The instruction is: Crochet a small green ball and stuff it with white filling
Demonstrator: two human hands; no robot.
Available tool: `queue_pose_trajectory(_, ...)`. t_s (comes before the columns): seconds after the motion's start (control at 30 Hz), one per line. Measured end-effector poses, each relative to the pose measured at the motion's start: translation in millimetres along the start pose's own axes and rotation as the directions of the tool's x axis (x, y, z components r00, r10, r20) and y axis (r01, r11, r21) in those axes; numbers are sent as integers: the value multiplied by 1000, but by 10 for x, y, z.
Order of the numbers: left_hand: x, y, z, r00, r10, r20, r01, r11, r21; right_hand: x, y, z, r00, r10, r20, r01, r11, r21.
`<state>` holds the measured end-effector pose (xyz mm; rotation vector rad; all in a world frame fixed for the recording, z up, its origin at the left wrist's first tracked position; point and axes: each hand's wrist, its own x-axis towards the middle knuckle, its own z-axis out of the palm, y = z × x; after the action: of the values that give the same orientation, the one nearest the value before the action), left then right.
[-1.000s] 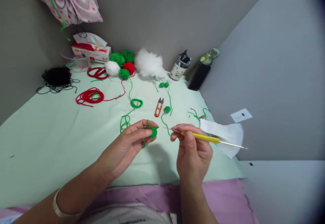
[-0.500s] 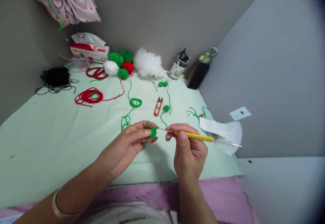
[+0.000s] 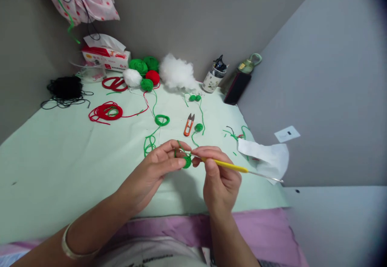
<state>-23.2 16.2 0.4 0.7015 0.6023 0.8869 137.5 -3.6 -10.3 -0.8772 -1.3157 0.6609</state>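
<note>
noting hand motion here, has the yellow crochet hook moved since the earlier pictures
Yes, leftward in the picture: the yellow crochet hook now has its handle less far to the right of the orange snips than a second ago.

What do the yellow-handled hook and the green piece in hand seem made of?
Yellow-handled hook: grip probably plastic, being evenly coloured and smooth; shaft likely polished metal, thin and silvery. Green piece: apparently matte yarn, given its dull surface and the strand leading toward it; fibre unclear.

The head camera looks down across the tabletop (image 3: 75, 170).
</note>
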Motion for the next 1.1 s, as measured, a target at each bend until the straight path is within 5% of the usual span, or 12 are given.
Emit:
queue_pose_trajectory(0.3,-4,20,-1,997,12,-75,-6,997,75,-8,19,-8,1000,2,31,-2,1000,-20)
queue_pose_trajectory(0.57,15,32,-5,983,111,-148,-90,985,146,39,50,-28,980,196,-13,-189,957,220)
queue_pose_trajectory(0.77,-7,53,-9,978,128,-166,-91,973,214,44,-6,-53,984,180,8,-179,973,147)
queue_pose_trajectory(0.9,-18,44,-35,972,173,-161,-112,937,330,15,-39,-45,995,103,15,-103,993,50)
queue_pose_trajectory(1.1,-27,68,23,925,307,-222,-141,824,549,-25,-48,-61,976,-173,133,196,962,-192)
